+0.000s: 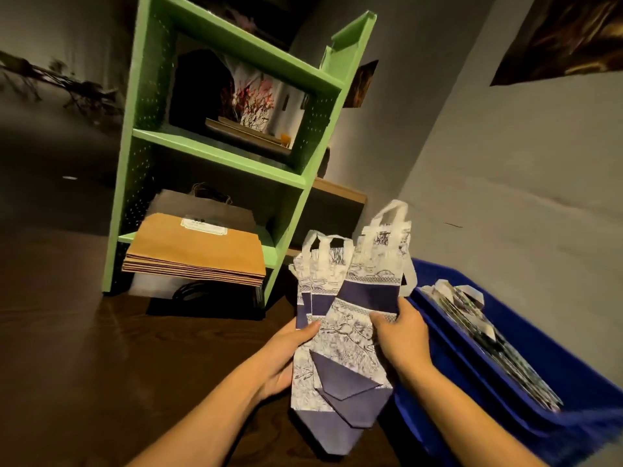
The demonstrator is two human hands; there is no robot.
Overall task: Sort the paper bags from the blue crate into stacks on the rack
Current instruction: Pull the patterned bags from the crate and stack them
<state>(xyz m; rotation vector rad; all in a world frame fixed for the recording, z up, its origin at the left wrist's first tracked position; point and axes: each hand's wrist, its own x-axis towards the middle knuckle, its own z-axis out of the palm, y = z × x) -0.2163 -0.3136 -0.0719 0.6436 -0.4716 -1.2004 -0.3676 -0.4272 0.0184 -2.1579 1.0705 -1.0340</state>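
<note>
Head view: both hands are on a fanned bunch of flat blue-and-white printed bags (340, 335), held up over the dark floor (84, 382) just in front of the rack (215, 156). The left hand (286, 355) grips the bunch from its 9 o'clock edge, thumb pressed across the front and the other fingers curled behind (can't see them). The right hand (401, 335) pinches the top bag at about 3 o'clock, thumb on the printed face, fingers wrapped round the back. The bags' white handles point up toward 12, folded navy bottoms toward 6.

The crate (472, 382) sits at 4 o'clock from the bunch, with more printed bags (478, 328) lying flat inside along its far side.

On the green rack at 11 o'clock, a stack of brown bags (195, 254) lies on the lowest shelf, sticking out past the front edge, with a darker brown bag (199, 205) behind it. The middle shelf holds a flat stack (246, 136) with a flowery picture (259, 99) behind it
</note>
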